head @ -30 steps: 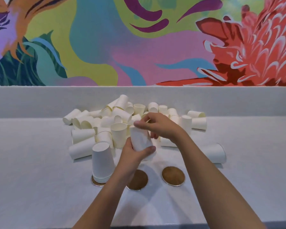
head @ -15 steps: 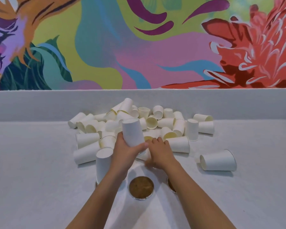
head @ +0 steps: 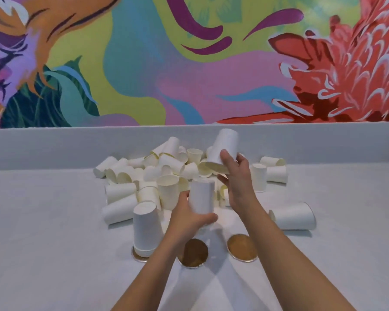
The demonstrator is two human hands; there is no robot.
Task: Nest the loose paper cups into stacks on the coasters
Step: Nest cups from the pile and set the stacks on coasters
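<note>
Only the person's arms and hands are in view. The left forearm and the right forearm are bare along all their visible length, slender and smooth. The left hand and the right hand are likewise bare. The fingers seem to end in short, plain nails, though the picture is too soft there to be sure. Any clothing higher up lies outside the view.
</note>
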